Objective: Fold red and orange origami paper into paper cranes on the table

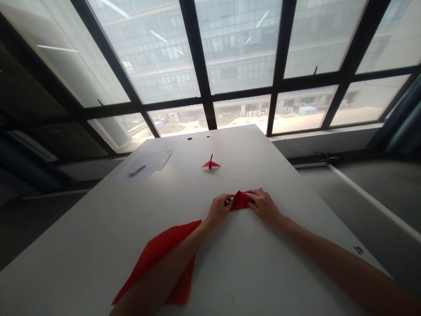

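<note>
A small piece of folded red paper [241,200] lies on the white table, with a raised peak in its middle. My left hand [219,208] grips its left edge, thumb and fingers curled together. From the other side my right hand [263,204] holds it, fingers bent over its right part and covering some of it. Farther back stands a finished-looking red origami figure [210,164] with two spread wings and an upright point. Beneath my left forearm lies red paper [164,241], partly hidden by the arm.
White printed sheets [153,156] lie at the table's back left, with a small pale object [137,170] on them. The white table [263,263] reaches toward large dark-framed windows [243,48]. A small dark mark [358,250] shows near its right edge.
</note>
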The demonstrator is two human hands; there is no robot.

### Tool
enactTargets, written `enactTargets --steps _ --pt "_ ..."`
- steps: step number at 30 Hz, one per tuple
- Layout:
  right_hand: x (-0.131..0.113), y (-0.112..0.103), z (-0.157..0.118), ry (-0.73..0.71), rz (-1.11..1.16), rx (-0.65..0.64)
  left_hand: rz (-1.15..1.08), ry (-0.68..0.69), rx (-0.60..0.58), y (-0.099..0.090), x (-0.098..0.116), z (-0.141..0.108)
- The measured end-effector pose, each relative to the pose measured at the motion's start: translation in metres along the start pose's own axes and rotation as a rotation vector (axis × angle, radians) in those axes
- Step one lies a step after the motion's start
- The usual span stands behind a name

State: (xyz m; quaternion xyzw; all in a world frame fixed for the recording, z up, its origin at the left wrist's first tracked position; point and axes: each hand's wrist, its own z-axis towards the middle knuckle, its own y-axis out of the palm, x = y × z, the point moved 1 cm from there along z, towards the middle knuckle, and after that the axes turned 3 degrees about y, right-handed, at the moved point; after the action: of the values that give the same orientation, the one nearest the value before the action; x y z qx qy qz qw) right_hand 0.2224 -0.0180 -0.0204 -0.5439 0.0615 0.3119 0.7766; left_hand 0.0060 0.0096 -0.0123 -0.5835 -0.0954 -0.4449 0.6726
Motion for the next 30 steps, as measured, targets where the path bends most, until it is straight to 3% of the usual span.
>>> enactTargets --steps 7,13,19,22,26,30 --pt "-0.001 0.000 0.000 -0.069 0.006 0.014 0.159 0.081 0.011 -0.001 0.005 -0.003" --pt "-0.003 -0.011 0.001 -0.150 0.062 0.005 0.183 0.071 0.016 -0.001 0.008 -0.003" --pt "-0.010 -0.023 -0.003 -0.358 0.122 -0.184 0.210 0.083 -0.011 -0.003 0.010 -0.004" --pt "-0.014 -0.023 -0.001 -0.292 0.109 -0.242 0.227 0.114 -0.054 -0.004 0.009 -0.004" --pt "-0.020 -0.019 0.004 -0.151 0.088 -0.222 0.245 0.138 -0.093 -0.004 0.007 -0.003" --pt "-0.024 -0.017 0.007 -0.133 0.043 -0.253 0.222 0.122 -0.098 -0.003 0.004 -0.001"
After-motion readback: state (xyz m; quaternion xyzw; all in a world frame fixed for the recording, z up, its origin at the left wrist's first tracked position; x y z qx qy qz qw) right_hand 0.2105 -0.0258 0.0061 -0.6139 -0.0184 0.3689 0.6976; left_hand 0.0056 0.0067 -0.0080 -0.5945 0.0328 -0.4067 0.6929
